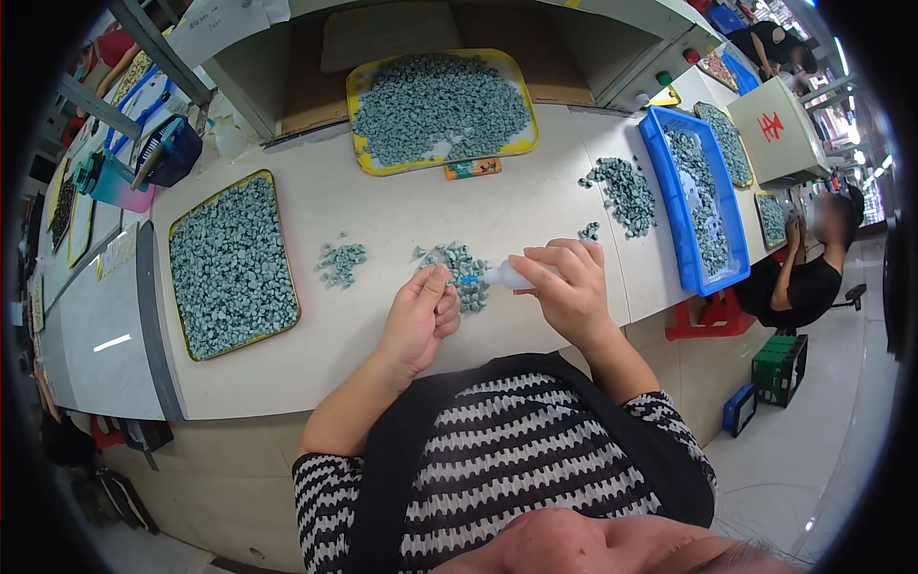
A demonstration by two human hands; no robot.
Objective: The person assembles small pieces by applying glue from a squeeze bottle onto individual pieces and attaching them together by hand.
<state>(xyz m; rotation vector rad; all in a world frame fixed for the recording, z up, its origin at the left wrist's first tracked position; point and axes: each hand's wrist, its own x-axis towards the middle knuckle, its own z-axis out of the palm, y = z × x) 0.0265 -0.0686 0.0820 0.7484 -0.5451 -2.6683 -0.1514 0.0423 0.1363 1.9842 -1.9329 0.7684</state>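
Note:
At the middle of the white table, my right hand (574, 287) grips a small white squeeze bottle (510, 276) with a thin blue tip, held sideways and aimed left. The tip reaches the fingertips of my left hand (421, 316), which is closed in a pinch. Whatever sits in that pinch is too small and covered to name. Under and behind the fingertips lies a loose heap of small grey-green pieces (471, 299), like little stones. A smaller heap of the same pieces (341, 265) lies left of my left hand.
Trays with yellow edges, full of such pieces, stand at left (234, 268) and at the back (440, 105). An orange pack (472, 168) lies by the back tray. Rightward are another heap (626, 196) and a blue bin (693, 196). A seated co-worker (808, 263) is beyond.

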